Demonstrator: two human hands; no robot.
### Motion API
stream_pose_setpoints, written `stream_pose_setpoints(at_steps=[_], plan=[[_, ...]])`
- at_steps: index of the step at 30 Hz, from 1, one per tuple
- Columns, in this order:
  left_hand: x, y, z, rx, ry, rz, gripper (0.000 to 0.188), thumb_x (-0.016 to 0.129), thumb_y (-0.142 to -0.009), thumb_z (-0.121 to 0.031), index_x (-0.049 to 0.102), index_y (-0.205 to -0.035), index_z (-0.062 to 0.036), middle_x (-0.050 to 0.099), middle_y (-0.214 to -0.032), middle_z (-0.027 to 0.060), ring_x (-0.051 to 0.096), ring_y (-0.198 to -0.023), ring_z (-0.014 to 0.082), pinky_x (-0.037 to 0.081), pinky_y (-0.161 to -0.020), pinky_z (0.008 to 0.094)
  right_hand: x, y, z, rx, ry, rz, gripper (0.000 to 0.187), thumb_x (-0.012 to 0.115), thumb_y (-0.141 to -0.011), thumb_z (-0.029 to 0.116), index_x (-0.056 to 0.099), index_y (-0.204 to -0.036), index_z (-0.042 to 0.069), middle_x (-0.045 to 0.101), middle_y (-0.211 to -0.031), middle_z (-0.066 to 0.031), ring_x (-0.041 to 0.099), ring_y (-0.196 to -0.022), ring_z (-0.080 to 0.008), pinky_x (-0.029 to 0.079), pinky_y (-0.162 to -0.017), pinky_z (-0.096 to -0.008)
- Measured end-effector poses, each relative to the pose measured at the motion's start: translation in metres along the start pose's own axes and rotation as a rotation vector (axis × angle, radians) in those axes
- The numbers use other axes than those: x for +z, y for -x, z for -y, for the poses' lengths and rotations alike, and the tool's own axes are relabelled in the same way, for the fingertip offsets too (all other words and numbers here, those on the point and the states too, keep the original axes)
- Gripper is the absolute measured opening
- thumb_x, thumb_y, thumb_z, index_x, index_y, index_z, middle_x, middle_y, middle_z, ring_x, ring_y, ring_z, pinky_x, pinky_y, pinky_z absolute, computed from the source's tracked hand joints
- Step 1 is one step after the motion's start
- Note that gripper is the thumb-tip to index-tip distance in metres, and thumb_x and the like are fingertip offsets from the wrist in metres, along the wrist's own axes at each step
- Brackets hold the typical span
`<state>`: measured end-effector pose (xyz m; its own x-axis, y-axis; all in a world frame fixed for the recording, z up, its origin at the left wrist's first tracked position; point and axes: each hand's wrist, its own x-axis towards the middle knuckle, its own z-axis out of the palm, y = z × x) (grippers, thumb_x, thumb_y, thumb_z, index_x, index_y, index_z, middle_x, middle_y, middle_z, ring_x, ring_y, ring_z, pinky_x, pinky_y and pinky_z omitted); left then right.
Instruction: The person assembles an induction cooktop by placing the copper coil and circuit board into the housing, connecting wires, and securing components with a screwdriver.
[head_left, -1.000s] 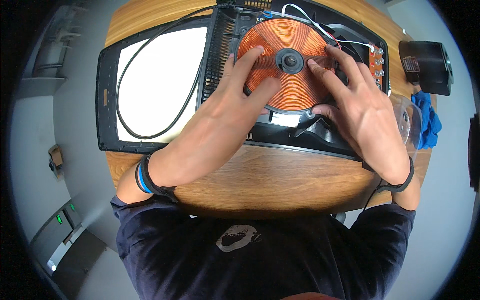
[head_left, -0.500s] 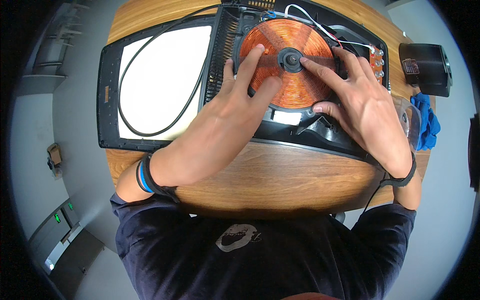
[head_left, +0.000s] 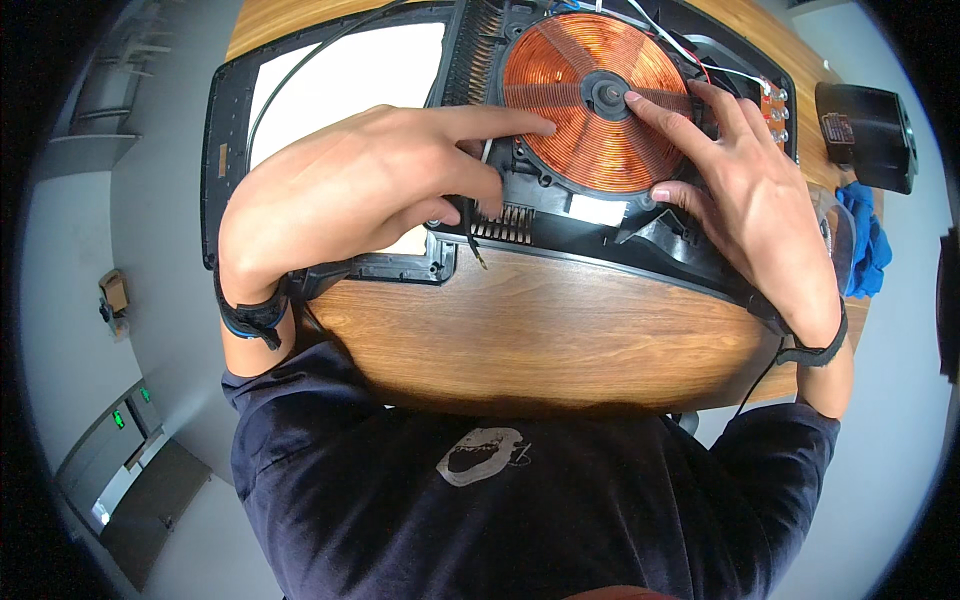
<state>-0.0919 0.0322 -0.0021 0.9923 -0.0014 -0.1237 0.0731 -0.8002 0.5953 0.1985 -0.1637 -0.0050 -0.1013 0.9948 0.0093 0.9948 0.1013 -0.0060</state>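
Observation:
A round copper induction coil with a black hub sits in the black housing of an opened induction cooker. My right hand rests spread over the coil's right side, index fingertip at the hub and thumb at the lower rim. My left hand is over the left part of the cooker, its index finger stretched to the coil's left side. Its thumb and other fingers are closed around a black power cord, whose end hangs below them with a yellow-green tip. Part of the cord is hidden behind this hand.
Left of the housing lies a black-framed panel with a white inner face. A small circuit board sits at the housing's right. Beyond it are a black box-shaped device, a blue cloth and a clear container on the wooden table.
My left hand has moved left off the coil and turned sideways, and the cord's end now shows beneath its fingers. My right hand keeps its place on the coil. The view has shifted slightly.

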Motion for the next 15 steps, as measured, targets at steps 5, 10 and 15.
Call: stream_pose_setpoints(at_steps=[5,10,15], plan=[[0.006,-0.007,0.0,0.031,-0.094,-0.077,0.018,0.084,-0.089,-0.017,0.08,-0.098,-0.0025,0.066,-0.156,0.0129,0.079,-0.101,0.0334,0.063,-0.084,0.0471,-0.002,-0.001,0.001,0.009,-0.015,0.021,0.072,0.081,-0.097,0.037,0.061,-0.166,0.031,0.059,-0.162,-0.0218,0.064,-0.138,-0.0418,0.058,-0.115,-0.0511],[0.026,-0.018,-0.015,0.019,-0.315,-0.238,0.02,0.087,-0.089,-0.016,0.073,-0.098,-0.0048,0.067,-0.136,0.0072,0.077,-0.09,0.0286,0.062,-0.078,0.0455,-0.005,-0.003,0.005,0.005,-0.038,0.021,0.072,0.084,-0.096,0.03,0.063,-0.165,0.028,0.06,-0.159,-0.0221,0.065,-0.136,-0.0405,0.058,-0.114,-0.0493],[0.034,-0.025,-0.018,0.005,-0.308,-0.268,0.022,0.087,-0.089,-0.014,0.07,-0.1,-0.0061,0.063,-0.138,0.0082,0.075,-0.083,0.0324,0.061,-0.078,0.0464,-0.004,-0.001,0.004,0.004,-0.061,0.018,0.071,0.084,-0.097,0.029,0.063,-0.165,0.027,0.06,-0.159,-0.022,0.064,-0.137,-0.0409,0.058,-0.115,-0.0497]])
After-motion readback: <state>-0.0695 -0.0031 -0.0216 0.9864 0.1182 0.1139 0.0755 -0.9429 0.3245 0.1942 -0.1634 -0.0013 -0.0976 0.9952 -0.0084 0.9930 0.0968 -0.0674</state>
